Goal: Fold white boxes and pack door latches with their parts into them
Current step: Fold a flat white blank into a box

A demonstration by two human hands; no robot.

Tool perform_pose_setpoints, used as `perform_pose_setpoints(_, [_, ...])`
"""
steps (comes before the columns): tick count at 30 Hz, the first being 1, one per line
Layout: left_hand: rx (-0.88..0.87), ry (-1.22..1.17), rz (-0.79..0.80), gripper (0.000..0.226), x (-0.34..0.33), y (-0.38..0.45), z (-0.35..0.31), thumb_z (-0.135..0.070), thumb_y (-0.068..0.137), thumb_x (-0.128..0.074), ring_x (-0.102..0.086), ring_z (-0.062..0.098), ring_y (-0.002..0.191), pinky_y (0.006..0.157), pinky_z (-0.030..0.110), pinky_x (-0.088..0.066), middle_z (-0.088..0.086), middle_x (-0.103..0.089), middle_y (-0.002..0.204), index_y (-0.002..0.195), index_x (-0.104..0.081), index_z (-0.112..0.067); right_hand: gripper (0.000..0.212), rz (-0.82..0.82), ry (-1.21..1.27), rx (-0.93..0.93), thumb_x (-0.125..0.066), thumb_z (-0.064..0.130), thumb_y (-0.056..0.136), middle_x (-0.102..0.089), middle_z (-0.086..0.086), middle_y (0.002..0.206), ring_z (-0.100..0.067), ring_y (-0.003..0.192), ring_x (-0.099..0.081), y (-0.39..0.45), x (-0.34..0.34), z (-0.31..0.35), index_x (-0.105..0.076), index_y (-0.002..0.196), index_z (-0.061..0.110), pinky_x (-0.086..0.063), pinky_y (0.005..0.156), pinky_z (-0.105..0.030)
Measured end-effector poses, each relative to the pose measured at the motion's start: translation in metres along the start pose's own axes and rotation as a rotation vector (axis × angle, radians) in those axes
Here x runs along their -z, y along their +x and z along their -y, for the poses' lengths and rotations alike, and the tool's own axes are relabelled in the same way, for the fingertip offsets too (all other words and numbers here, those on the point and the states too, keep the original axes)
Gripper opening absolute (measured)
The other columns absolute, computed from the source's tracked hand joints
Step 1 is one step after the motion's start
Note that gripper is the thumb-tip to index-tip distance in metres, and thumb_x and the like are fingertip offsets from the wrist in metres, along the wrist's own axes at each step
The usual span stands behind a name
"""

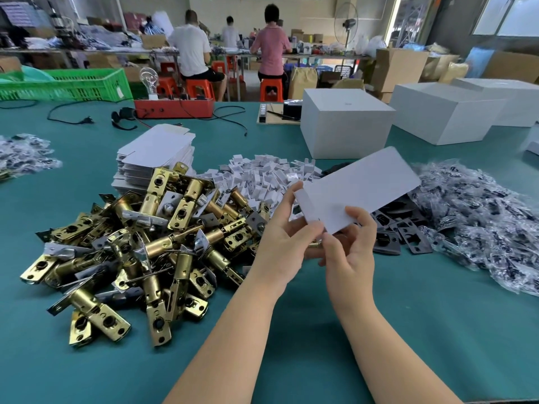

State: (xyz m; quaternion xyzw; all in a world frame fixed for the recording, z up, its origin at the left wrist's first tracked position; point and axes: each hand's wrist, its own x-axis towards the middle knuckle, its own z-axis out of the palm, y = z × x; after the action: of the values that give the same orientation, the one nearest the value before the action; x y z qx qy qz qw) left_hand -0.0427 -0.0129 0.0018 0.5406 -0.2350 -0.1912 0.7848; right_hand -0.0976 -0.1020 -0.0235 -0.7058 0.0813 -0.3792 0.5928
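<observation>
A: What are the 2 hands doing?

B: Both hold 1 flat white cardboard box blank (360, 189) in the air above the middle of the teal surface (408, 330). The left hand (287, 228) has its fingers curled round the blank's near-left flap, thumb on top. The right hand (348, 246) pinches the blank's near edge, thumb pressed against the card, the other fingers curled beneath.

A: And the latches?

B: A heap of brass-coloured metal door latches (140, 252) lies toward the left of the surface, just beside the left forearm. Behind it, touching the heap, sits a stack of flat white box blanks (157, 153). A pile of small folded white card inserts (262, 176) spreads behind the hands.

A: Anything to the right?

B: Dark metal strike plates (399, 231) lie partly under the held blank, and clear plastic bags of small dark parts (478, 217) are heaped toward the right edge. Large white closed cartons (347, 126) stand toward the far edge.
</observation>
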Motion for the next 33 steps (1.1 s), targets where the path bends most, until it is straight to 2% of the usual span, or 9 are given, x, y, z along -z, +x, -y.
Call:
perform_pose_setpoints(2, [0.005, -0.036, -0.022, 0.055, -0.0008, 0.0006, -0.0002, -0.005, 0.098, -0.050, -0.072, 0.017, 0.090, 0.067, 0.033, -0.060, -0.004, -0.074, 0.101, 0.140, -0.043, -0.041, 0.038, -0.005, 0.000, -0.008, -0.051, 0.048, 0.071, -0.054, 0.003, 0.085, -0.015, 0.072, -0.057, -0.0001, 0.0001, -0.0002, -0.039, 0.103, 0.064, -0.046, 0.059, -0.020])
perform_pose_setpoints(5, [0.002, -0.094, -0.089, 0.040, -0.0009, 0.0020, 0.0003, -0.017, 0.103, -0.046, -0.072, 0.020, 0.094, 0.065, 0.032, -0.059, -0.006, -0.075, 0.104, 0.135, -0.049, -0.042, 0.037, -0.003, -0.017, -0.004, -0.052, 0.050, 0.072, -0.057, 0.004, 0.084, -0.012, 0.070, -0.058, -0.0013, -0.0004, -0.0008, -0.039, 0.103, 0.066, -0.046, 0.059, -0.018])
perform_pose_setpoints(8, [-0.029, -0.088, -0.152, 0.039, 0.0000, 0.0024, 0.0001, -0.016, 0.102, -0.049, -0.072, 0.023, 0.093, 0.066, 0.032, -0.060, -0.004, -0.075, 0.104, 0.137, -0.052, -0.033, 0.038, 0.031, -0.071, 0.010, -0.054, 0.052, 0.073, -0.062, 0.005, 0.086, -0.011, 0.070, -0.061, -0.0024, -0.0033, -0.0016, -0.038, 0.104, 0.067, -0.046, 0.059, -0.015])
perform_pose_setpoints(12, [-0.055, -0.059, -0.178, 0.031, -0.0001, 0.0014, -0.0005, -0.014, 0.102, -0.046, -0.071, 0.022, 0.097, 0.074, 0.037, -0.061, -0.004, -0.075, 0.105, 0.120, -0.063, -0.035, 0.037, 0.032, -0.116, 0.018, -0.054, 0.057, 0.075, -0.064, 0.009, 0.086, -0.007, 0.066, -0.062, -0.0023, -0.0041, -0.0023, -0.036, 0.105, 0.069, -0.046, 0.058, -0.013])
perform_pose_setpoints(14, [-0.047, -0.052, -0.191, 0.033, -0.0001, 0.0014, -0.0001, -0.014, 0.102, -0.045, -0.069, 0.024, 0.101, 0.076, 0.039, -0.060, -0.001, -0.074, 0.108, 0.123, -0.063, -0.033, 0.036, 0.028, -0.113, 0.007, -0.053, 0.059, 0.075, -0.065, 0.007, 0.089, -0.007, 0.065, -0.062, -0.0024, -0.0038, -0.0026, -0.035, 0.105, 0.069, -0.046, 0.058, -0.014])
perform_pose_setpoints(19, [0.015, -0.121, -0.138, 0.039, 0.0020, 0.0010, -0.0023, -0.022, 0.100, -0.053, -0.071, 0.027, 0.094, 0.060, 0.029, -0.057, 0.005, -0.073, 0.111, 0.138, -0.053, -0.029, 0.038, 0.040, -0.125, 0.019, -0.054, 0.057, 0.074, -0.064, 0.008, 0.085, -0.007, 0.068, -0.064, -0.0024, -0.0028, -0.0034, -0.036, 0.105, 0.069, -0.045, 0.059, -0.011])
perform_pose_setpoints(25, [0.051, -0.181, -0.092, 0.067, 0.0074, 0.0036, -0.0020, -0.040, 0.077, -0.067, -0.073, 0.028, 0.090, 0.061, 0.029, -0.059, 0.003, -0.073, 0.112, 0.141, -0.049, -0.031, 0.042, 0.063, -0.159, 0.033, -0.054, 0.058, 0.071, -0.064, 0.023, 0.086, -0.006, 0.071, -0.064, -0.0008, -0.0012, 0.0006, -0.035, 0.106, 0.070, -0.046, 0.060, -0.011])
perform_pose_setpoints(29, [0.022, -0.183, -0.136, 0.067, 0.0059, 0.0046, 0.0006, -0.033, 0.072, -0.072, -0.073, 0.028, 0.084, 0.061, 0.033, -0.060, 0.004, -0.076, 0.100, 0.136, -0.051, -0.030, 0.053, 0.091, -0.187, 0.014, -0.061, 0.061, 0.064, -0.059, 0.034, 0.086, -0.001, 0.074, -0.063, -0.0006, -0.0030, 0.0029, -0.029, 0.105, 0.072, -0.049, 0.064, -0.020])
perform_pose_setpoints(33, [-0.041, -0.114, -0.140, 0.066, 0.0028, 0.0032, 0.0022, -0.030, 0.070, -0.073, -0.074, 0.016, 0.078, 0.059, 0.025, -0.057, 0.000, -0.077, 0.089, 0.132, -0.051, -0.021, 0.046, 0.043, -0.185, 0.019, -0.058, 0.065, 0.066, -0.059, 0.035, 0.084, 0.002, 0.071, -0.061, 0.0007, -0.0018, 0.0048, -0.032, 0.103, 0.071, -0.045, 0.059, -0.013])
